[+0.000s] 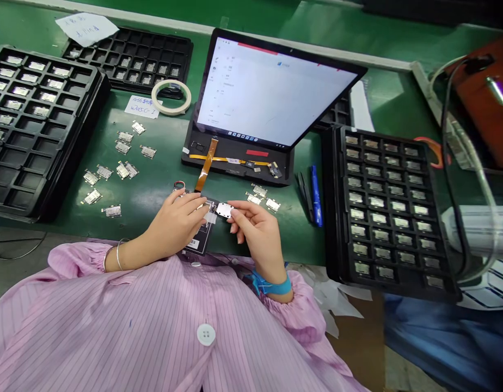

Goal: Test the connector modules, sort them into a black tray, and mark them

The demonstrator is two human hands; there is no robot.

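My left hand (180,222) rests over a black circuit board (202,238), its fingers curved down on the upper part and its thumb hidden. An orange flat ribbon cable (206,165) runs from the board up to the laptop-like unit. Between the thumb and fingers of my right hand (255,223) is a small silvery-white module (224,210), pinched at its right end. The module's left end lies at the board's right edge; whether it is plugged in I cannot tell. A pale piece of tape (210,218) sits on the board.
Behind my hands stands an open screen unit (271,92). Loose modules (123,147) lie left, others (259,190) right. Black trays (84,117) flank both sides, the right tray (337,218) beside tweezers (304,196) and a blue pen-like tool (316,196). A tape roll (154,99) lies behind.
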